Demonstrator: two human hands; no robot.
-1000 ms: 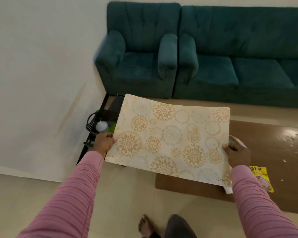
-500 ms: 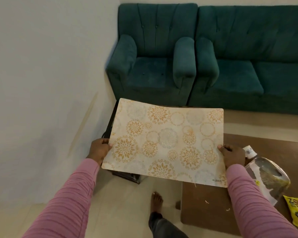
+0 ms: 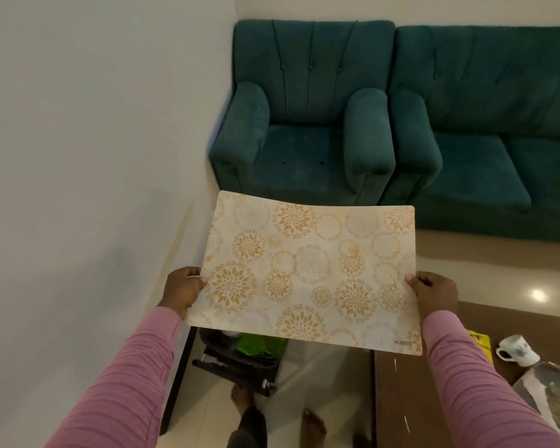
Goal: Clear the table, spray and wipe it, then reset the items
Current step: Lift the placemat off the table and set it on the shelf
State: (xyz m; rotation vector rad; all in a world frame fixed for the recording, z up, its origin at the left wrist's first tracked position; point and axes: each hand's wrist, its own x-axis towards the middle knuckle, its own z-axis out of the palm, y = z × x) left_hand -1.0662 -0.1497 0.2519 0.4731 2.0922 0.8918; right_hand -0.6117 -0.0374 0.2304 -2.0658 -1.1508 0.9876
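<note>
Pink-sleeved at near left, my left hand point(image 3: 183, 291) pinches one short edge of the placemat point(image 3: 307, 276), thumb on top. The mat hangs level in the air, off the table and above a floor rack point(image 3: 236, 363). My right hand point(image 3: 434, 294) pinches the opposite edge. Further right, the brown table point(image 3: 401, 399) carries a yellow packet point(image 3: 481, 344), a mug point(image 3: 516, 350) and a plate point(image 3: 540, 367), so I judge clearing partway done; spraying, wiping and resetting remain.
</note>
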